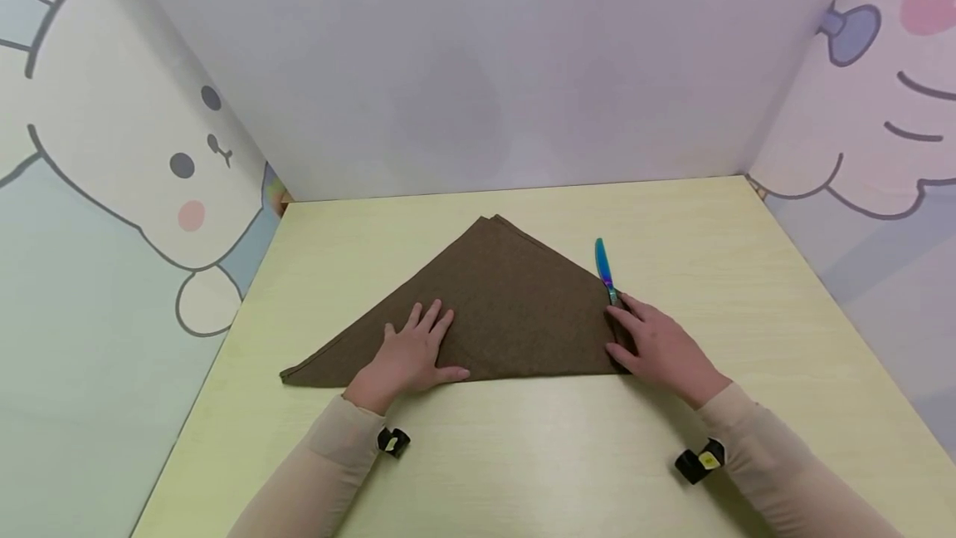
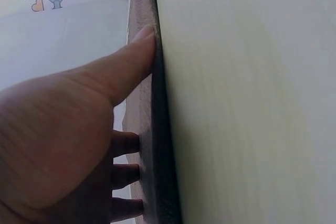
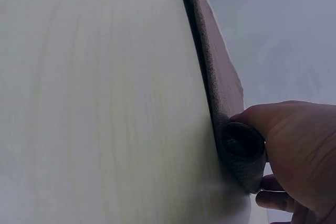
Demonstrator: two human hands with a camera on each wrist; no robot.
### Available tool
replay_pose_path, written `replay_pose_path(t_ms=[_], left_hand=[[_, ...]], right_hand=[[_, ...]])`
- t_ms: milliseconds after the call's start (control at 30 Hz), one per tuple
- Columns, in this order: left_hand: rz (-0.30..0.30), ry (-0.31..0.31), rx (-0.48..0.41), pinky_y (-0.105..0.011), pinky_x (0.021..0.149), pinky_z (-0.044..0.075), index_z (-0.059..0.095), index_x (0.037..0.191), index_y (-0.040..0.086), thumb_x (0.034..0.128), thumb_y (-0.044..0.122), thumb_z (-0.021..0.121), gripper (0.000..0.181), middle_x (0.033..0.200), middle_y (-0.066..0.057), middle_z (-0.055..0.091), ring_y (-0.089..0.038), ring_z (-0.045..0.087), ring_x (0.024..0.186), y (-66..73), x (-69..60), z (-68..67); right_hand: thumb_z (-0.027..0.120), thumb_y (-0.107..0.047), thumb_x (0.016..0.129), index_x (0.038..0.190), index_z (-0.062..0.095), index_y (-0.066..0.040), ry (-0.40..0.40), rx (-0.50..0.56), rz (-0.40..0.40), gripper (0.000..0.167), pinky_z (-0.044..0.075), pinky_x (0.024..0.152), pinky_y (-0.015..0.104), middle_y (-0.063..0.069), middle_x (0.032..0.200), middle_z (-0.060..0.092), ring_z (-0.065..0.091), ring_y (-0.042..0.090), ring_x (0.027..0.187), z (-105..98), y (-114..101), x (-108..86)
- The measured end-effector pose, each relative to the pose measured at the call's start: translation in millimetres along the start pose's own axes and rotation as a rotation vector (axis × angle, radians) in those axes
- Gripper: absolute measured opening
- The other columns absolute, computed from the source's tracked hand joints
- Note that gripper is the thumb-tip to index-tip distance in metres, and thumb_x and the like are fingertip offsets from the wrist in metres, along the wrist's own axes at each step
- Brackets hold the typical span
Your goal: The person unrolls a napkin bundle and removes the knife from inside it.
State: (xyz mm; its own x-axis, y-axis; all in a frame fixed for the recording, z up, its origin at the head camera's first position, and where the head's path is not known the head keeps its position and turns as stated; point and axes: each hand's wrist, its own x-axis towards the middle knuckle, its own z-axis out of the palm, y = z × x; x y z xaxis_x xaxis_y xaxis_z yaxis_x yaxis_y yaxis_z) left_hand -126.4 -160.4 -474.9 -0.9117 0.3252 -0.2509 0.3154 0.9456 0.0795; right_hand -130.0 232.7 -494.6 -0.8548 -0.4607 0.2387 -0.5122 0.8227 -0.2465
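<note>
A brown cloth napkin (image 1: 515, 297), folded into a triangle, lies with its long side toward me and its peak toward the back wall. My left hand (image 1: 407, 359) rests on its left half with fingers spread; the left wrist view shows the thumb (image 2: 134, 59) along the near edge. At the right end my right hand (image 1: 660, 347) holds the rolled-up corner, thumb and fingers around it. That roll (image 3: 242, 153) appears in the right wrist view as a tube with a dark hollow. A shiny blue table knife (image 1: 603, 262) sticks out beyond the roll, its lower part hidden.
The pale wooden table (image 1: 523, 455) carries the cloth near its middle. A plain white wall (image 1: 448, 90) rises behind the table, and side panels with cartoon drawings (image 1: 149, 131) flank it. Each wrist wears a small black camera (image 1: 700, 462).
</note>
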Motion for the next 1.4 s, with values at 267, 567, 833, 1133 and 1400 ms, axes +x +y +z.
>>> replay_pose_path(t_ms=[267, 567, 833, 1133, 1400], left_hand=[[0.003, -0.002, -0.004, -0.073, 0.098, 0.023, 0.02, 0.155, 0.017, 0.079, 0.076, 0.053, 0.102, 0.161, -0.008, 0.011, -0.037, 0.01, 0.145, 0.7, -0.7, -1.3], [-0.001, -0.009, -0.006, -0.073, 0.098, 0.023, 0.02, 0.155, 0.018, 0.0789, 0.076, 0.053, 0.102, 0.161, -0.008, 0.01, -0.036, 0.009, 0.145, 0.8, -1.3, -1.2], [0.001, -0.003, -0.003, -0.073, 0.097, 0.023, 0.019, 0.155, 0.018, 0.0786, 0.077, 0.052, 0.102, 0.161, -0.007, 0.01, -0.036, 0.009, 0.145, 0.9, -1.2, -0.4], [0.003, 0.013, -0.006, -0.074, 0.097, 0.023, 0.021, 0.155, 0.017, 0.0786, 0.076, 0.054, 0.102, 0.161, -0.008, 0.011, -0.037, 0.01, 0.145, 0.6, -1.3, -0.3], [0.002, 0.01, -0.013, -0.073, 0.097, 0.024, 0.021, 0.155, 0.017, 0.0792, 0.075, 0.054, 0.101, 0.161, -0.008, 0.011, -0.037, 0.009, 0.145, 0.4, -1.5, -0.3]], right_hand=[[0.072, -0.024, 0.085, 0.133, 0.054, 0.002, -0.018, 0.006, 0.047, 0.058, 0.042, 0.095, 0.055, 0.028, 0.138, 0.046, 0.049, 0.045, 0.12, -4, 1, 0.2], [0.066, -0.018, 0.085, 0.134, 0.054, 0.002, -0.02, 0.04, 0.084, 0.054, 0.041, 0.096, 0.055, 0.027, 0.139, 0.046, 0.048, 0.045, 0.122, -4, 4, -1.6], [0.064, -0.016, 0.086, 0.135, 0.053, -0.001, -0.038, 0.088, 0.127, 0.053, 0.041, 0.094, 0.057, 0.026, 0.14, 0.045, 0.046, 0.045, 0.123, -5, 8, -4.7], [0.063, -0.015, 0.087, 0.135, 0.053, -0.002, -0.069, 0.143, 0.145, 0.051, 0.04, 0.094, 0.058, 0.026, 0.14, 0.045, 0.045, 0.046, 0.124, -9, 16, -5.9], [0.065, -0.014, 0.087, 0.136, 0.054, -0.004, -0.066, 0.181, 0.141, 0.05, 0.039, 0.095, 0.058, 0.026, 0.14, 0.046, 0.045, 0.046, 0.124, -9, 22, -7.2]])
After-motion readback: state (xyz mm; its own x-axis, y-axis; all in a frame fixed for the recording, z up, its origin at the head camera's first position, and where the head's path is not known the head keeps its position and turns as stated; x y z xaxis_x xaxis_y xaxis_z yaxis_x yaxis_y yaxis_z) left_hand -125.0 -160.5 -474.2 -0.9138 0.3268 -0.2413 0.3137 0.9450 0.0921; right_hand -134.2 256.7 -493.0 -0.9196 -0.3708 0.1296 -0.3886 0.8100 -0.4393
